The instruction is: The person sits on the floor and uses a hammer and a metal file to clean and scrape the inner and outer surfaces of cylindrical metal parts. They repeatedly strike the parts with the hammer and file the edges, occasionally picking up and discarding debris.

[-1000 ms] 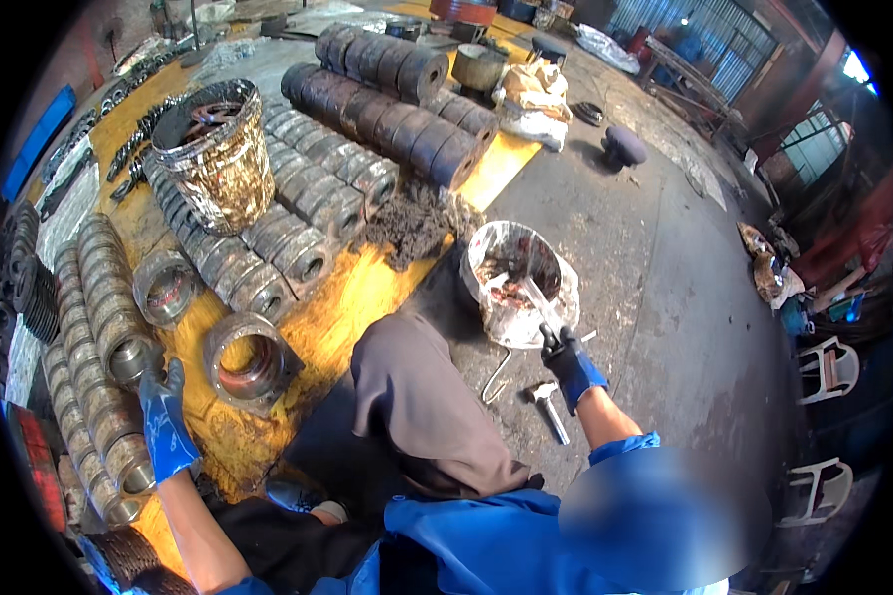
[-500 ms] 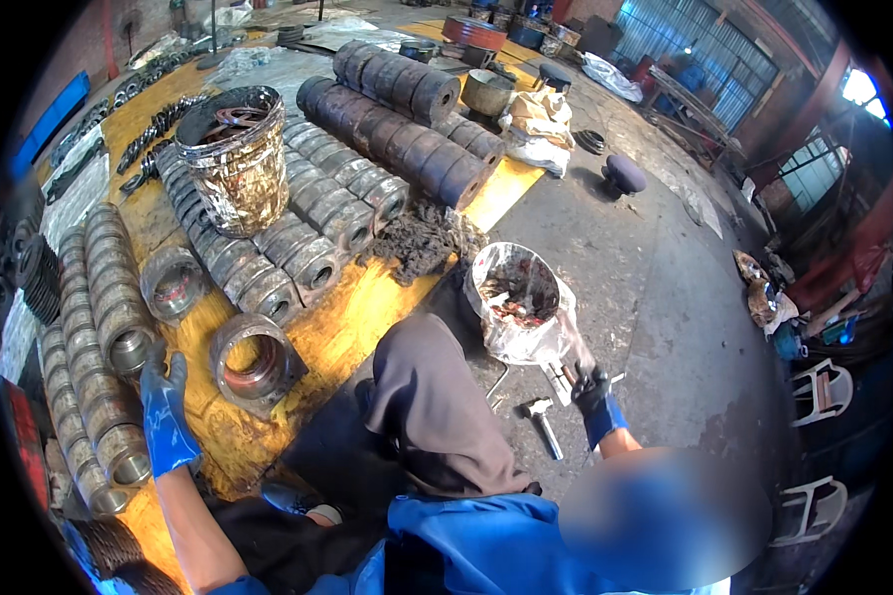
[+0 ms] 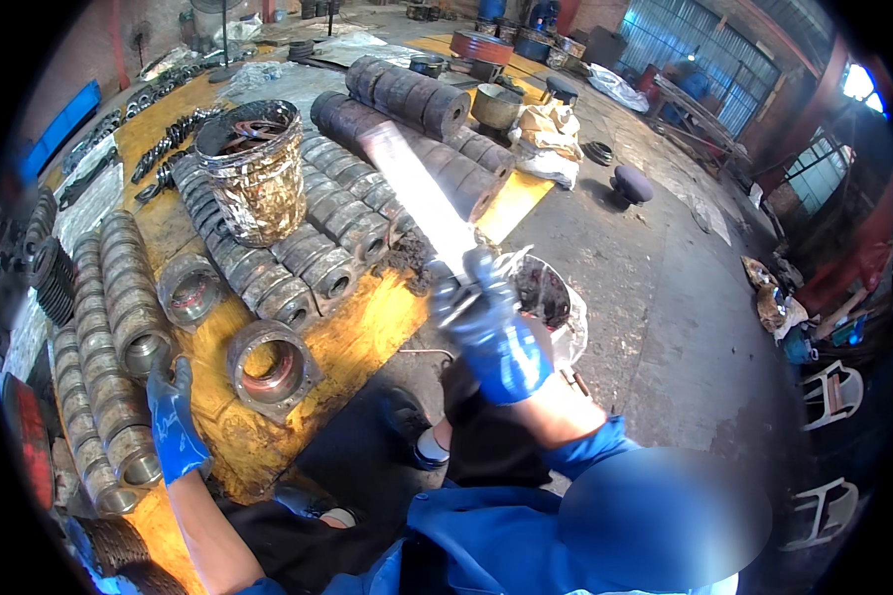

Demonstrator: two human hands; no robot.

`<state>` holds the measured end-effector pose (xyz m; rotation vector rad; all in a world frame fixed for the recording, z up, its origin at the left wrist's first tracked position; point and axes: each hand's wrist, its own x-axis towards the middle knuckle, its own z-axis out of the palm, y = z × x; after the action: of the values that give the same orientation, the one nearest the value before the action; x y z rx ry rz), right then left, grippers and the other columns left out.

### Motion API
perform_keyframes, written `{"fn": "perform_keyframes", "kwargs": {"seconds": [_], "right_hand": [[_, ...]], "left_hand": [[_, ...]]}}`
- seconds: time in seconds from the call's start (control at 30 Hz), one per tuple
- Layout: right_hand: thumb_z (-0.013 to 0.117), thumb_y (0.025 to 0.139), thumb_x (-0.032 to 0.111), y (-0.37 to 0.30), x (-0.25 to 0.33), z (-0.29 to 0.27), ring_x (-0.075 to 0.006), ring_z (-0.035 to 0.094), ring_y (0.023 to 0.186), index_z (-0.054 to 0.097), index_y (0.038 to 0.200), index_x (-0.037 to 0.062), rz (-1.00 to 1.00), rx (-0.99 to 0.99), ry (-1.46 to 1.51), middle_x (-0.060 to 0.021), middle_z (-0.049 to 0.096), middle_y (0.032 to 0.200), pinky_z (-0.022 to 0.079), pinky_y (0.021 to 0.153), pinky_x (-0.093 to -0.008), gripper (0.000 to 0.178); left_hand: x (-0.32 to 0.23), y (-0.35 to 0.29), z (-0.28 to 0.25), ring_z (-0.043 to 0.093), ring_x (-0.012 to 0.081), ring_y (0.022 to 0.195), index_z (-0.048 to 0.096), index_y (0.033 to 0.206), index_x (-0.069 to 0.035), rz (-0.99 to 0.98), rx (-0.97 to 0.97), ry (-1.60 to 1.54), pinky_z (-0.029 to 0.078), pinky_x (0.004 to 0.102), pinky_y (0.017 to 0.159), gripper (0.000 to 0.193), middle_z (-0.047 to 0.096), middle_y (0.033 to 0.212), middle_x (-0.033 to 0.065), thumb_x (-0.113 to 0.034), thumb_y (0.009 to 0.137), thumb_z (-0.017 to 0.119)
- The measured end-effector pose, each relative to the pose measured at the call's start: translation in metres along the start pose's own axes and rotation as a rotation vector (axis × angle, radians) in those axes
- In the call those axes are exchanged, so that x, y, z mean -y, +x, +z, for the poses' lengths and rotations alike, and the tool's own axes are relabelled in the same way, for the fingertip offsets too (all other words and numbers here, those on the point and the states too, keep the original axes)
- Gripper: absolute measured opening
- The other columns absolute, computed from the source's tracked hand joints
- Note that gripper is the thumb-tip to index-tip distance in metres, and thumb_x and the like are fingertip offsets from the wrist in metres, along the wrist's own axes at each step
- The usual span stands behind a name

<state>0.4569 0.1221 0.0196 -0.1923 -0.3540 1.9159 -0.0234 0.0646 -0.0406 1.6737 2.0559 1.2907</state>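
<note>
In my right hand (image 3: 486,322), gloved in dark-and-blue, is a long, flat, whitish strip-like tool (image 3: 417,188). It slants up and to the left; motion smears it, so its exact kind is unclear. Behind this hand stands a plastic-lined bucket (image 3: 570,337), partly hidden. My left hand (image 3: 174,416), in a blue glove, has its fingers stretched and holds nothing. It rests beside a row of metal cylinders (image 3: 129,327) lying on their sides. To its right, a metal ring-shaped housing (image 3: 271,369) sits on the yellow surface, with a second housing (image 3: 191,290) farther back.
A paint-smeared bucket (image 3: 258,203) with ring-like parts inside stands among the cylinder rows. Larger dark cylinders (image 3: 407,94) are stacked behind. A dark round-topped object (image 3: 631,185) stands on the floor at right, and pale chair-like frames (image 3: 829,395) at the right edge.
My right hand has swung up and left from beside the lined bucket, with the whitish tool raised. My right knee has moved out of its earlier place. My left hand stays by the cylinders.
</note>
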Motion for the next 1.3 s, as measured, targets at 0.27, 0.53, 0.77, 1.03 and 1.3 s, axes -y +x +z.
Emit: {"fn": "perform_keyframes", "kwargs": {"seconds": [0.27,0.53,0.77,1.03,1.3], "right_hand": [[0.059,0.092,0.034,0.021,-0.153,-0.043,-0.0247,0.067,0.083,0.047,0.130,0.0012,0.101,0.037,0.048,-0.0207,0.062,0.114,0.056,0.070,-0.0357,0.051],[0.065,0.089,0.035,0.019,-0.172,-0.073,-0.0250,0.064,0.081,0.039,0.137,0.0060,0.227,0.034,0.020,-0.0193,0.061,0.118,0.056,0.069,-0.0392,0.062],[0.060,0.093,0.033,0.015,-0.181,-0.083,-0.0197,0.064,0.086,0.042,0.134,0.0032,0.264,0.072,0.022,-0.0174,0.062,0.119,0.054,0.072,-0.0315,0.054],[0.059,0.092,0.037,0.008,-0.177,-0.077,-0.0192,0.066,0.087,0.043,0.134,0.0042,0.268,0.031,-0.092,-0.0145,0.063,0.119,0.055,0.070,-0.0305,0.055],[0.065,0.089,0.036,0.008,-0.182,-0.073,-0.0197,0.064,0.081,0.048,0.128,0.0032,0.317,0.008,-0.071,-0.0155,0.064,0.113,0.054,0.068,-0.0333,0.054]], "left_hand": [[0.010,0.002,-0.009,0.057,0.0247,0.112,0.051,0.129,0.003,-0.004,0.001,-0.007,0.044,0.0334,0.095,0.043,0.059,0.124,0.0185,-0.014,0.091,0.061],[0.008,0.008,-0.005,0.057,0.0239,0.112,0.051,0.129,0.003,-0.020,0.012,-0.034,0.044,0.0332,0.095,0.043,0.059,0.123,0.0178,-0.014,0.091,0.061],[0.008,0.008,0.000,0.057,0.0231,0.111,0.051,0.130,0.002,-0.017,0.021,-0.032,0.044,0.0329,0.094,0.043,0.059,0.122,0.0172,-0.014,0.091,0.061],[0.013,0.008,0.008,0.057,0.0219,0.109,0.051,0.130,0.002,-0.005,0.027,-0.051,0.044,0.0325,0.093,0.044,0.060,0.121,0.0163,-0.014,0.091,0.061],[0.012,0.008,0.009,0.056,0.0208,0.107,0.051,0.131,0.001,0.001,0.026,-0.035,0.044,0.0320,0.092,0.044,0.060,0.120,0.0153,-0.014,0.091,0.060]]}}
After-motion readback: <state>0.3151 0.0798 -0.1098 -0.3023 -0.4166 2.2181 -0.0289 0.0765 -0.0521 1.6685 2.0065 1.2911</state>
